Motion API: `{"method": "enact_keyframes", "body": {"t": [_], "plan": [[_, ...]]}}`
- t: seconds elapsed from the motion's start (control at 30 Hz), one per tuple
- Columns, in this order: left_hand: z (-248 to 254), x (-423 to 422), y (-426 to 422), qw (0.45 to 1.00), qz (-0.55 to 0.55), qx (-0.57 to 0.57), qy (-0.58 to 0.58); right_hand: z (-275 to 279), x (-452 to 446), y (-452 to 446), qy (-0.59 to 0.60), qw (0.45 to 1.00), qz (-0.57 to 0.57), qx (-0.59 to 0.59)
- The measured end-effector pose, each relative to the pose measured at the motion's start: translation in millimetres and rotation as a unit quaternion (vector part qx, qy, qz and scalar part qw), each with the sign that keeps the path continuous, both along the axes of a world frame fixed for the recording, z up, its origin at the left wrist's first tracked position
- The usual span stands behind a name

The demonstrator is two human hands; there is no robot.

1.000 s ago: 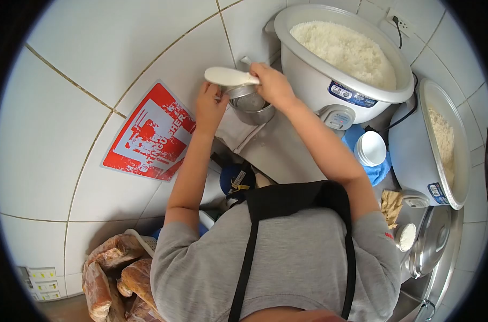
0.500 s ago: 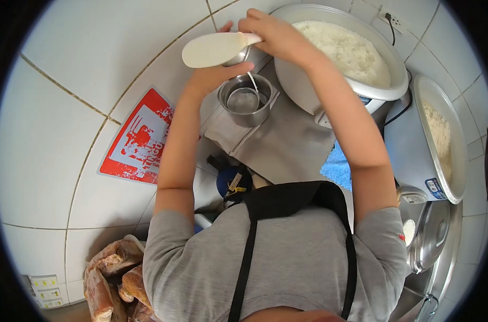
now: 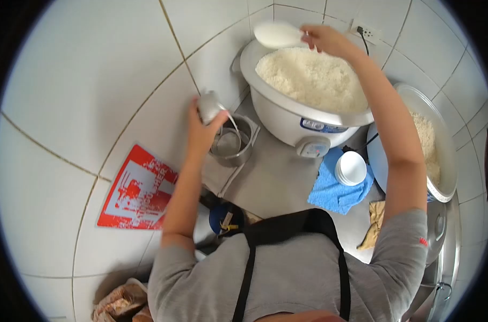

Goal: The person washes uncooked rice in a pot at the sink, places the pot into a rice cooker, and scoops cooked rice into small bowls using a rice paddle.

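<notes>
My left hand grips a small metal cup near the tiled wall, above and left of a steel pot. Inside the pot is something round and pale that I cannot make out clearly. A thin pale strip runs from the cup toward the pot; I cannot tell what it is. My right hand is closed around the handle of a white rice paddle, blurred by motion. The paddle is over the far rim of a large rice cooker, which is full of white rice.
White bowls sit stacked on a blue cloth. A second rice cooker with rice stands at the right. A folded cloth lies under the pot. A red-and-white sign is on the wall; bagged food is lower left.
My hands have moved apart: the right carries the paddle away from the cup to over the cooker, while the left stays beside the pot. The camera view has shifted, bringing the bowls into sight.
</notes>
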State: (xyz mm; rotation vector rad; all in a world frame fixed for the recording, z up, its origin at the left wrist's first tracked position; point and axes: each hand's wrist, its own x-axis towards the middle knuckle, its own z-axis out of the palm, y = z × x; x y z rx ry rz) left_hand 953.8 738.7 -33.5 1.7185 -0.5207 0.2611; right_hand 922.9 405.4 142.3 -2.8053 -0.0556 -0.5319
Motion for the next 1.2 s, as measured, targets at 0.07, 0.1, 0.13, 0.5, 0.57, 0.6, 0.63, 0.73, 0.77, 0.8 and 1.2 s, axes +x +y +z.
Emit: {"method": "enact_keyframes", "body": {"t": [0.07, 0.1, 0.13, 0.5, 0.57, 0.6, 0.63, 0.73, 0.77, 0.8, 1.2], "plan": [[3.2, -18.9, -13.0, 0.937, -0.079, -0.267, 0.212, -39.2, 29.7, -41.7, -0.019, 0.979, -0.044, -0.197], [4.7, -30.4, -20.1, 0.859, -0.116, -0.389, 0.311, -55.0, 41.3, -59.4, -0.034, 0.948, -0.078, -0.306], [7.6, -45.7, -28.9, 0.837, -0.137, -0.402, 0.345, -68.6, 51.7, -75.7, -0.047, 0.903, -0.110, -0.413], [-24.2, -75.7, -94.3, 0.703, -0.266, -0.480, 0.452, -99.9, 157.2, -119.5, 0.014, 0.916, -0.239, -0.322], [-26.1, -72.4, -96.0, 0.714, -0.253, -0.482, 0.439, -93.2, 154.8, -111.7, 0.003, 0.925, -0.182, -0.334], [-27.8, -69.6, -96.2, 0.714, -0.254, -0.487, 0.435, -90.5, 151.6, -105.9, -0.013, 0.933, -0.151, -0.327], [-28.8, -68.3, -97.2, 0.712, -0.255, -0.492, 0.431, -92.1, 148.9, -99.5, -0.028, 0.939, -0.121, -0.320], [-27.7, -64.7, -98.0, 0.711, -0.271, -0.493, 0.421, -108.0, 150.0, -57.3, 0.022, 0.966, -0.044, -0.254], [-28.5, -68.6, -97.4, 0.712, -0.266, -0.492, 0.426, -104.0, 141.9, -48.5, 0.050, 0.965, -0.046, -0.254], [-27.0, -69.1, -96.7, 0.714, -0.262, -0.491, 0.425, -97.7, 135.7, -39.9, 0.073, 0.963, -0.047, -0.256], [-16.3, -69.0, -98.9, 0.734, -0.228, -0.483, 0.420, -93.7, 61.3, -15.9, 0.050, 0.979, 0.109, -0.166]]}}
